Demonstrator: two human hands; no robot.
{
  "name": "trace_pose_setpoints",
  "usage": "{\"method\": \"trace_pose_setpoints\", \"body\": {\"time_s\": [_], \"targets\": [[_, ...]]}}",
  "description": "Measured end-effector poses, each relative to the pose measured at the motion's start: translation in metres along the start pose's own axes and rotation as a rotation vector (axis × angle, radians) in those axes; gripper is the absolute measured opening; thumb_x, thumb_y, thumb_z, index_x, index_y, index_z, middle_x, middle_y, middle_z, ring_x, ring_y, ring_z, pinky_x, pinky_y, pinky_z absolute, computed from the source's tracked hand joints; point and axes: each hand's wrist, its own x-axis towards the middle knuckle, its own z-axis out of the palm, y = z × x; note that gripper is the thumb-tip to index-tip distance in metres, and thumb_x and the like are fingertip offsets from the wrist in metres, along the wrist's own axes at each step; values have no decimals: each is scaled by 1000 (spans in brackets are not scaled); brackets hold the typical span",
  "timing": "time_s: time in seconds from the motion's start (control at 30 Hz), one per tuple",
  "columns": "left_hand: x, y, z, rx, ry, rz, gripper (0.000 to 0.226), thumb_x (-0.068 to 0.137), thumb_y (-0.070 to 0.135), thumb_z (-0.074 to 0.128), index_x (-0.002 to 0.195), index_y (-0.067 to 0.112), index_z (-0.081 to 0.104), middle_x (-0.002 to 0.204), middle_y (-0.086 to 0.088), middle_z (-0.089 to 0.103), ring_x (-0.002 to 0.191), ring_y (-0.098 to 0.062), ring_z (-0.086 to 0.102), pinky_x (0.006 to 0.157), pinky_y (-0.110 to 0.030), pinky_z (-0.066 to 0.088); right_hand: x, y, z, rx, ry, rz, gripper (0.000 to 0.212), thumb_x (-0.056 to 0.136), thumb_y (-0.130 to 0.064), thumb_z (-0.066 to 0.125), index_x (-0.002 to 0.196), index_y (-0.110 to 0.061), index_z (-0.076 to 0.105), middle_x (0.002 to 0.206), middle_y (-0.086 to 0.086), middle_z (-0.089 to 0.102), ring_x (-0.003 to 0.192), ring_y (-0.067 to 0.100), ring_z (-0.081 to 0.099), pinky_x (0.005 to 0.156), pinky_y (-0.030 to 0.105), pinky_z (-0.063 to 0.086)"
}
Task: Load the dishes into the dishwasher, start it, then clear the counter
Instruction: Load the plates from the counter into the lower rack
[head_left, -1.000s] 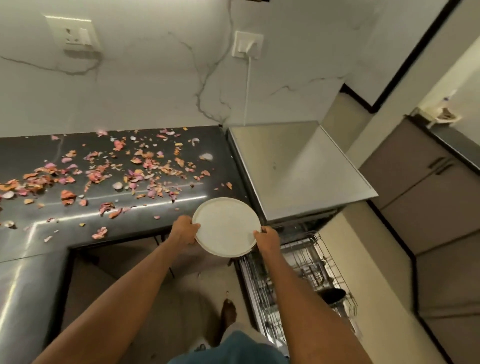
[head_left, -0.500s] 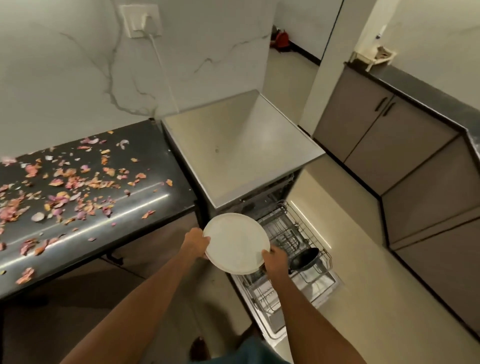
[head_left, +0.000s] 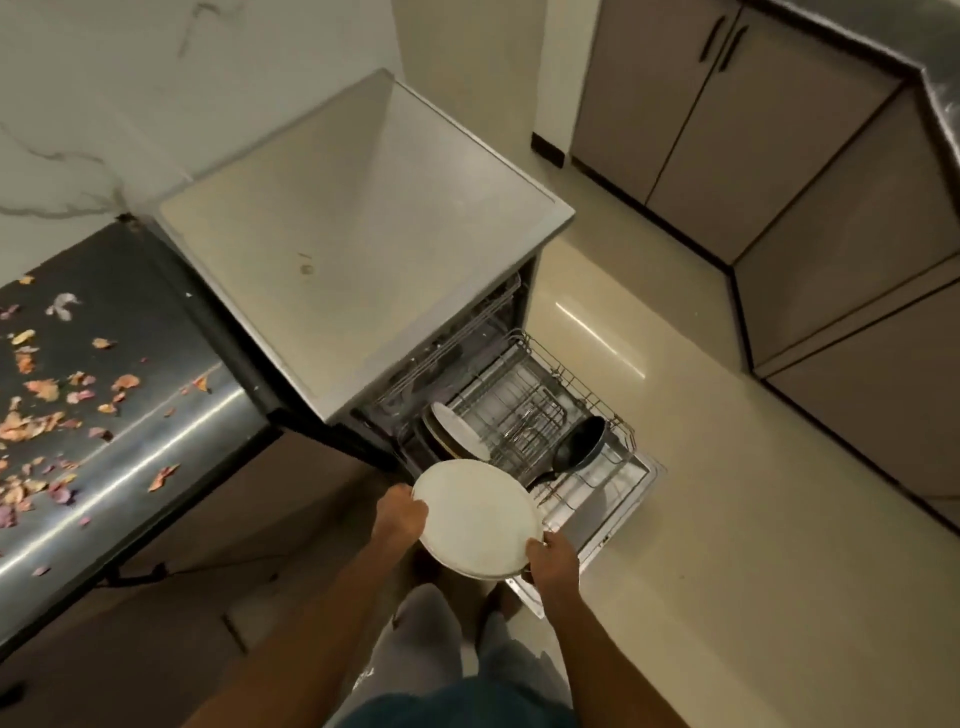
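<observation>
Kitchen floor tiles and brown cabinets surround the dishwasher, which serves as the reference landmark; its door is down and its lower rack is pulled out in front of it. Compared with 0.5 s earlier, the view has swung away from the counter and toward the dishwasher, and the white plate now sits directly over the front-left corner of the lower rack rather than beside the counter edge. This indicates, as a judgement, that carrying is finished and the placing step is about to begin. The left hand grips the plate rim on the side away from the rack, fingers curled around it; the right hand grips the opposite rim in the same way. At least 2 plates already stand on edge at the left of the rack, and a dark pan leans at its right. Dried petals remain scattered on the counter left of the dishwasher, so clearing is not yet done. The rack slots beneath the held plate are hidden by it, the upper rack is mostly concealed under the dishwasher top, the controls are not visible, and the far counter is cut off at the frame edge.
</observation>
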Motion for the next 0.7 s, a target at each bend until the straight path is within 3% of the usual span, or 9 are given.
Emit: {"method": "trace_pose_setpoints", "body": {"time_s": [0.07,0.3,0.4,0.5,0.6,0.7], "targets": [[15,8,11,20,-22,-14,37,95,9,51,129,1,60,128,-19,62,113,-32,60,81,-31,43,6,6,1,40,16,50,11,92,-11,62,101,-13,69,98,8,70,98,34,69,87,57,60],[100,39,34,132,-55,34,34,94,9,55,125,-2,65,122,-21,67,114,-36,62,91,-39,49,64,-18,21,134,44,170,23,86,-7,58,103,-16,72,99,9,71,99,35,68,89,57,59],[148,44,36,165,-86,31,34,94,11,57,125,0,65,120,-19,67,112,-35,63,88,-37,49,105,-27,40,161,37,196,35,84,-9,60,117,-16,70,104,10,71,98,36,70,84,59,61],[197,47,38,165,-115,-7,35,93,14,62,125,1,65,120,-17,68,108,-35,66,91,-41,56,143,-37,57,176,64,214,41,89,-6,65,130,-12,63,111,13,67,92,33,70,77,51,64],[261,32,47,149,-104,-15,26,85,11,66,107,-1,71,107,-21,71,95,-37,69,80,-55,60,181,-45,76,199,56,245,34,90,-6,67,123,-7,59,108,18,68,75,29,69,55,34,59],[308,26,58,120,-16,-28,14,74,14,64,84,7,70,92,-18,72,89,-35,70,77,-55,60,217,-41,99,179,26,268,27,88,-6,70,114,-3,63,97,18,73,68,31,74,58,39,63]]}}
